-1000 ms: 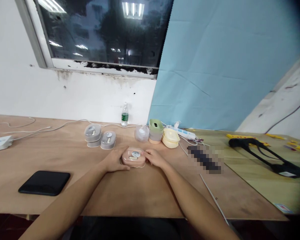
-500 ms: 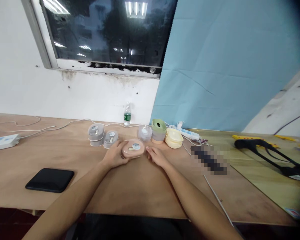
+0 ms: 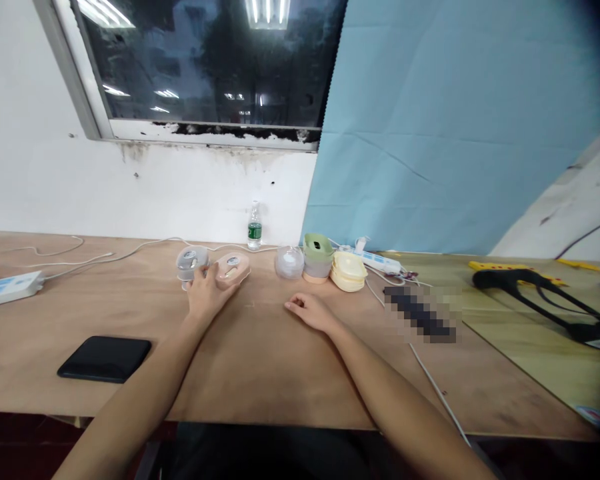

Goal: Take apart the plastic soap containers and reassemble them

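Note:
My left hand (image 3: 207, 293) grips a pink oval lidded box (image 3: 234, 268) with a round label on its lid. It sits where a grey lidded box stood, seemingly on top of it; my hand hides what is underneath. Close on its left is a stack of grey lidded boxes (image 3: 185, 260), partly behind my fingers. My right hand (image 3: 311, 312) rests on the wooden table (image 3: 280, 373), its fingers loosely curled with nothing in them. Beyond it stand clear plastic lids or bowls (image 3: 289, 263), a stack topped by a green container (image 3: 318, 247) and pale yellow containers (image 3: 349, 272).
A water bottle (image 3: 255, 230) stands by the wall. A black flat case (image 3: 105, 359) lies at the left. White power strips (image 3: 10, 288) with cables, a blurred dark object (image 3: 420, 315) and a black strap-like frame (image 3: 540, 310) are also on the table.
My left hand has carried the pink box left and back, beside the grey stack. My right hand has shifted slightly left and toward me, away from the box.

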The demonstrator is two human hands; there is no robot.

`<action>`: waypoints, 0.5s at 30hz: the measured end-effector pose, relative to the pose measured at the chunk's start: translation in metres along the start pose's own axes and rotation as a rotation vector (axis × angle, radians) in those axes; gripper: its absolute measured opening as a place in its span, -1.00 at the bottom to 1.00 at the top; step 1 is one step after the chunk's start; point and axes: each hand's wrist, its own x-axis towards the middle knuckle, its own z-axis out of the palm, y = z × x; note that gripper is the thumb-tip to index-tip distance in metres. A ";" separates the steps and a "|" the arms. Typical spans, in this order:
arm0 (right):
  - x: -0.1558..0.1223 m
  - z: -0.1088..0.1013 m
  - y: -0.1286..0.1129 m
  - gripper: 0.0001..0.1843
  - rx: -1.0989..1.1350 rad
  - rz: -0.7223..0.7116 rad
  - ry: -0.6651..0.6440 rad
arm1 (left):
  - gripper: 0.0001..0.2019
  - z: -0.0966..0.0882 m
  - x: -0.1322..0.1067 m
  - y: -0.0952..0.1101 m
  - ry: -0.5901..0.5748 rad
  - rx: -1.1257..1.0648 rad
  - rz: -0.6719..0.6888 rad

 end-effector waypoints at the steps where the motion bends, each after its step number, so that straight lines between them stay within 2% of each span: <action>1: 0.000 0.000 0.000 -0.61 -0.001 -0.002 -0.002 | -0.22 0.000 0.000 0.000 -0.002 0.002 -0.003; 9: 0.000 -0.001 -0.002 -0.62 0.011 0.012 -0.009 | -0.23 0.007 -0.001 -0.003 -0.066 -0.063 0.073; 15: 0.000 -0.001 -0.001 -0.62 -0.007 0.011 -0.008 | -0.30 0.013 0.000 -0.008 -0.082 -0.146 0.034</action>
